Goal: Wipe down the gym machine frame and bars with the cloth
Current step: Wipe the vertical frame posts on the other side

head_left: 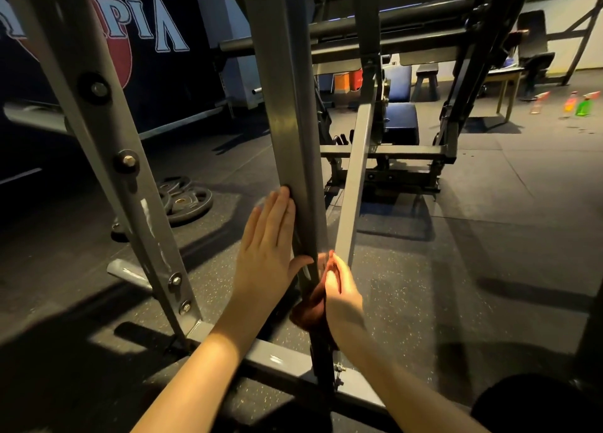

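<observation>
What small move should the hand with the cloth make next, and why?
Probably slide the cloth upward along the grey upright post: the right hand grips it low against the post, while the left hand rests flat higher up.

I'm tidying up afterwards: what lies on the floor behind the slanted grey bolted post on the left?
Black round weight plates lie stacked on the dark rubber floor. The slanted grey bolted post covers their left edge, so their number is unclear.

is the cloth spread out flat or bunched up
Bunched: the cloth is wadded in the right hand, pressed against the upright post, not spread flat.
</observation>
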`<state>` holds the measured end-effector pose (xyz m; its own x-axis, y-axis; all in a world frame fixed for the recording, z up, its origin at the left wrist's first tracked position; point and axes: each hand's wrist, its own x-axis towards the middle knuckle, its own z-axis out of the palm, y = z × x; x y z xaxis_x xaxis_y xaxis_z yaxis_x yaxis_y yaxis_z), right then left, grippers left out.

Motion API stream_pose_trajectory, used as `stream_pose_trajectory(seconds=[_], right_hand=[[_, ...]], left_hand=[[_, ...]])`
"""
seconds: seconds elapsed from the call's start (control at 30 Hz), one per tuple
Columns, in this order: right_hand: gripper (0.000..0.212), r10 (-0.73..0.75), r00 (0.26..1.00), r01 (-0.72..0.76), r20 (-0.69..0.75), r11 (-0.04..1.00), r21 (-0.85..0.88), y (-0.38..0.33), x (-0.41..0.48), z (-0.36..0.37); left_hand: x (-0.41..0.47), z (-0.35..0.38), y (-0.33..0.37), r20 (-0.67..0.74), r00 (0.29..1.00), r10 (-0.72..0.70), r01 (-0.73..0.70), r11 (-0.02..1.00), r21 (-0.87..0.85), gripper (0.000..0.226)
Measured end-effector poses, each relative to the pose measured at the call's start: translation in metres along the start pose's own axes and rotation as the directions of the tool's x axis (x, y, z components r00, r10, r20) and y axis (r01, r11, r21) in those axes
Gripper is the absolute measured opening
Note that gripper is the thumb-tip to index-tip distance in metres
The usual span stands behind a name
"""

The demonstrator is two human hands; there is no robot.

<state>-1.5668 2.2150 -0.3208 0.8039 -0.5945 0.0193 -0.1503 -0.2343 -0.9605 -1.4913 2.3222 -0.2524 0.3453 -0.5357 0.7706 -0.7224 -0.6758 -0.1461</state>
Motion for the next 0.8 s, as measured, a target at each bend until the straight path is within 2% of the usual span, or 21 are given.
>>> stream_pose_trajectory(seconds=[0.07, 0.1, 0.13, 0.17, 0.2, 0.3, 0.37, 0.43, 0.53, 0.63, 0.67, 0.8], right_hand=[[0.025, 0.147, 0.989, -0.146, 0.004, 0.980, 0.134, 0.009, -0.003, 0.016], [0.035, 0.133, 0.990, -0.141, 0.057, 0.976, 0.168, 0.010, -0.003, 0.021], [0.050, 0.178, 0.980, -0.196, 0.090, 0.946, 0.257, 0.002, -0.002, 0.021], [0.059, 0.194, 0.978, -0.207, 0.073, 0.932, 0.298, -0.003, 0.003, 0.020], [0.059, 0.172, 0.984, -0.177, 0.044, 0.932, 0.317, -0.012, 0.006, 0.015], [0.050, 0.028, 0.996, -0.002, -0.080, 0.949, 0.314, -0.032, 0.016, 0.004], [0.049, -0.002, 0.995, 0.030, -0.096, 0.955, 0.296, -0.029, 0.015, 0.004], [0.048, 0.037, 0.998, -0.020, -0.047, 0.945, 0.325, -0.013, 0.011, 0.008], [0.036, 0.130, 0.989, -0.144, 0.063, 0.942, 0.305, 0.008, 0.007, 0.016], [0.047, 0.171, 0.981, -0.191, 0.087, 0.922, 0.338, 0.001, 0.008, 0.011], [0.052, 0.175, 0.981, -0.192, 0.080, 0.925, 0.326, -0.007, 0.009, 0.008], [0.049, 0.031, 0.999, -0.026, -0.015, 0.968, 0.251, -0.024, 0.008, -0.003]], left_hand=[[0.000, 0.000, -0.001, -0.001, 1.000, 0.006, -0.006, 1.000, 0.002, 0.115], [0.000, 0.000, -0.001, -0.004, 1.000, 0.011, -0.011, 1.000, 0.001, 0.115], [0.000, 0.000, 0.000, -0.007, 1.000, 0.016, -0.016, 1.000, 0.001, 0.114], [0.000, 0.001, 0.000, -0.012, 1.000, 0.020, -0.020, 1.000, 0.006, 0.115], [0.000, 0.001, -0.001, -0.016, 1.000, 0.023, -0.023, 1.000, 0.020, 0.116], [0.000, 0.001, -0.001, -0.019, 0.999, 0.040, -0.039, 0.998, 0.044, 0.118], [0.001, 0.001, -0.001, -0.022, 0.999, 0.046, -0.045, 0.998, 0.041, 0.116], [0.000, 0.001, -0.002, -0.024, 0.999, 0.041, -0.040, 0.999, 0.028, 0.114], [0.001, 0.000, -0.001, -0.027, 0.999, 0.043, -0.042, 0.999, 0.022, 0.113], [0.001, -0.001, 0.000, -0.011, 0.999, 0.038, -0.038, 0.998, 0.047, 0.114], [0.000, -0.001, 0.000, -0.006, 0.999, 0.038, -0.038, 0.998, 0.044, 0.114], [-0.001, 0.000, -0.002, 0.001, 0.999, 0.043, -0.043, 0.998, 0.053, 0.112]])
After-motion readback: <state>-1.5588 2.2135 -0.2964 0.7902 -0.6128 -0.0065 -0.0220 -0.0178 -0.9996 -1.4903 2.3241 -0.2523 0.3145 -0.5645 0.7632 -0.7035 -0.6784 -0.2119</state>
